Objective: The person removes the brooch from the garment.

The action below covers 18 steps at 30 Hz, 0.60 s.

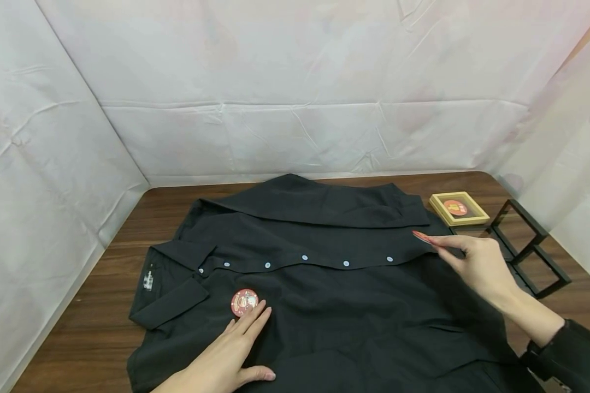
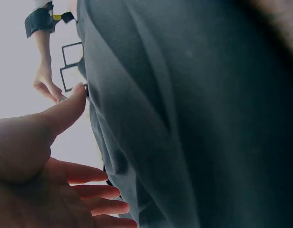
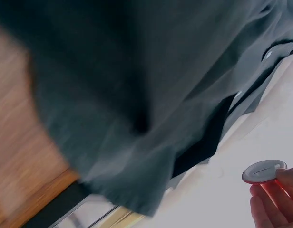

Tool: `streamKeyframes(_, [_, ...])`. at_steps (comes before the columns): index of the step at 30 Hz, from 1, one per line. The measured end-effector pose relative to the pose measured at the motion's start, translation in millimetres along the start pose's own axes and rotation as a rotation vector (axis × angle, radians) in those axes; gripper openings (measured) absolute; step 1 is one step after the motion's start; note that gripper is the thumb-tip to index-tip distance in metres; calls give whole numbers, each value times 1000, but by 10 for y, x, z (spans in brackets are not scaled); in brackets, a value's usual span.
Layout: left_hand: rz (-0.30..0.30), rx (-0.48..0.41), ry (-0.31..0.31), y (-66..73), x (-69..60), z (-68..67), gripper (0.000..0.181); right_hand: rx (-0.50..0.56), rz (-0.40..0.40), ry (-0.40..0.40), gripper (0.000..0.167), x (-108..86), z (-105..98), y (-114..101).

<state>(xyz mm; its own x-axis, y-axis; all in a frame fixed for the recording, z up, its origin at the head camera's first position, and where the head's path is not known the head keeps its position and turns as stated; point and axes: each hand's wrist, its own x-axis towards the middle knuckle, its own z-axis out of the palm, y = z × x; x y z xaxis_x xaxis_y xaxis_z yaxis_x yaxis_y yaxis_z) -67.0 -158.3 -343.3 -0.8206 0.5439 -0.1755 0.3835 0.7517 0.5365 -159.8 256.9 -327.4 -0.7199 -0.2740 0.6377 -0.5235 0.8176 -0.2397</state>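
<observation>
A black button-up shirt (image 1: 344, 316) lies spread out, its collar toward the left and a row of pale buttons across it. On its chest sits a round red pin badge (image 1: 243, 302). My left hand (image 1: 226, 349) rests flat on the cloth, its straight fingertips at that badge's lower edge. Above the shirt's far right part, my right hand (image 1: 482, 267) pinches a second round badge (image 1: 422, 237) between thumb and fingers. The right wrist view shows this badge's grey metal back (image 3: 263, 172) with a pin line across it.
At the right stand black open box-shaped frames (image 1: 535, 248), beside a yellow-edged case (image 1: 435, 203) with an orange-red round thing inside. The brown wooden table (image 1: 78, 327) has white cloth walls (image 1: 295, 136) behind it and at both sides.
</observation>
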Motion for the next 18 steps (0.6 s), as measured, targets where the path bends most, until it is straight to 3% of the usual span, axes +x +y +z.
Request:
streamKeyframes(8, [6, -34, 9, -103, -76, 19, 96, -125, 15, -48, 25, -17, -61, 273])
streamKeyframes(18, [-16, -35, 10, -167, -94, 55, 96, -206, 192, -218, 21, -44, -153, 521])
